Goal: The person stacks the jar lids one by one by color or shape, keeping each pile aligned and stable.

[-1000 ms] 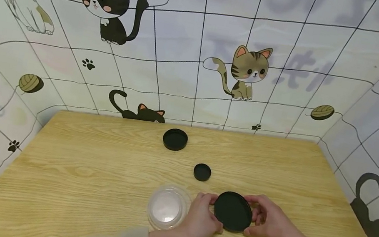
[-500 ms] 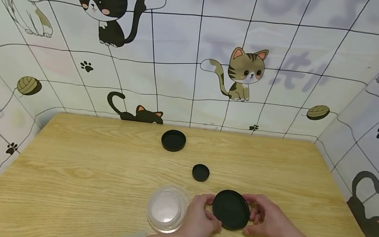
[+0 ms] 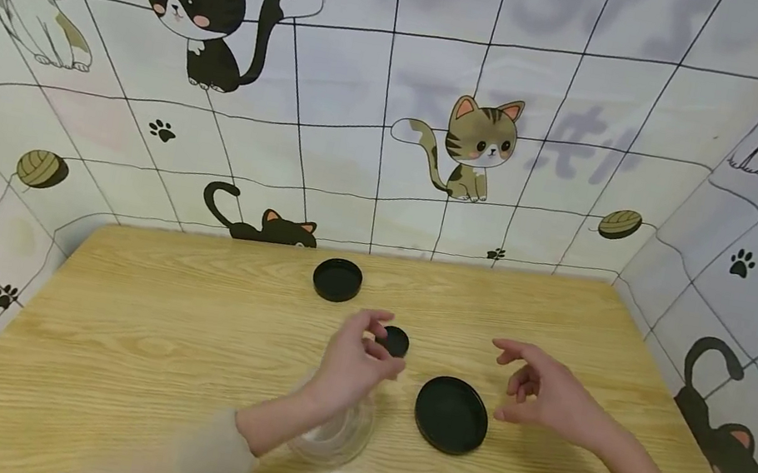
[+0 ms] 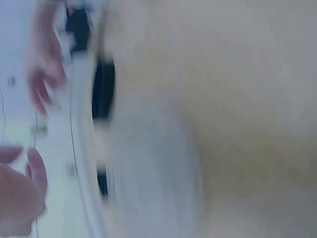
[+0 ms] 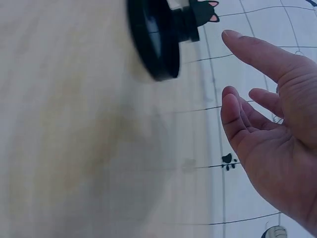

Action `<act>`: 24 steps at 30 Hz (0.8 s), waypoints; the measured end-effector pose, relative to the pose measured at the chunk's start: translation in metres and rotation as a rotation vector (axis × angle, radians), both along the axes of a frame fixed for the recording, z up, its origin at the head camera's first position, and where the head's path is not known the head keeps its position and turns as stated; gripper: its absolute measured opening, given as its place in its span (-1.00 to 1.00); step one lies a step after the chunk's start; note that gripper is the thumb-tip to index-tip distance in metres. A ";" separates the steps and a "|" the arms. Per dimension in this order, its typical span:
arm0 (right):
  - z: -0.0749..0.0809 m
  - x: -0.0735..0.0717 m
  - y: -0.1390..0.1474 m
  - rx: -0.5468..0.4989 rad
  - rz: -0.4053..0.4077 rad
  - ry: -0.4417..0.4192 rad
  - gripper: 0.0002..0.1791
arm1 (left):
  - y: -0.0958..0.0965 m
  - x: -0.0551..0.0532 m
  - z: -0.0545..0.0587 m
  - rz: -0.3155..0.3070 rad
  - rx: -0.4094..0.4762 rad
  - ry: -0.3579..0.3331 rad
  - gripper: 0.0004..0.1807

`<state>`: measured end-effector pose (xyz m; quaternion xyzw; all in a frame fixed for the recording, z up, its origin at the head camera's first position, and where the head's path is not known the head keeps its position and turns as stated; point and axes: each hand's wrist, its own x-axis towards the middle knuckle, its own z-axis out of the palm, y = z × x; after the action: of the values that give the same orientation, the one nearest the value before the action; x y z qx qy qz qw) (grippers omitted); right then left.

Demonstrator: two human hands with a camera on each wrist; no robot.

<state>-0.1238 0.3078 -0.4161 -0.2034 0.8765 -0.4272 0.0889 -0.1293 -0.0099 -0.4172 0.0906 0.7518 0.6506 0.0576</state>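
A large round black lid or shallow dish (image 3: 451, 415) lies on the table between my two hands, touched by neither. My left hand (image 3: 351, 363) hovers above the table with its fingers loosely bent and nothing held. It partly covers a small round black dish (image 3: 397, 343) and a clear round plastic container (image 3: 347, 436). To the right of the large dish, my right hand (image 3: 555, 396) is raised and holds nothing, its fingers spread apart. The right wrist view shows that same right hand (image 5: 277, 114) apart from the large black dish (image 5: 166, 54). The left wrist view is blurred.
A medium round black dish (image 3: 337, 280) with a raised rim sits near the table's back edge. Walls covered in a cat-print sheet (image 3: 343, 95) enclose the wooden table (image 3: 179, 336) at the back and sides.
Both hands have let go of the large black dish, which stays on the table. My left hand has moved left and forward over the clear container; my right hand has lifted away slightly.
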 end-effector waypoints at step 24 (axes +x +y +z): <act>0.008 -0.144 -0.113 -0.139 0.047 -0.139 -0.01 | -0.156 -0.126 -0.005 0.023 0.000 -0.036 -0.15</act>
<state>-0.2681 0.1944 -0.4085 -0.1995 0.8315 -0.4977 0.1452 -0.2549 -0.1661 -0.4226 0.0701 0.7517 0.6526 0.0635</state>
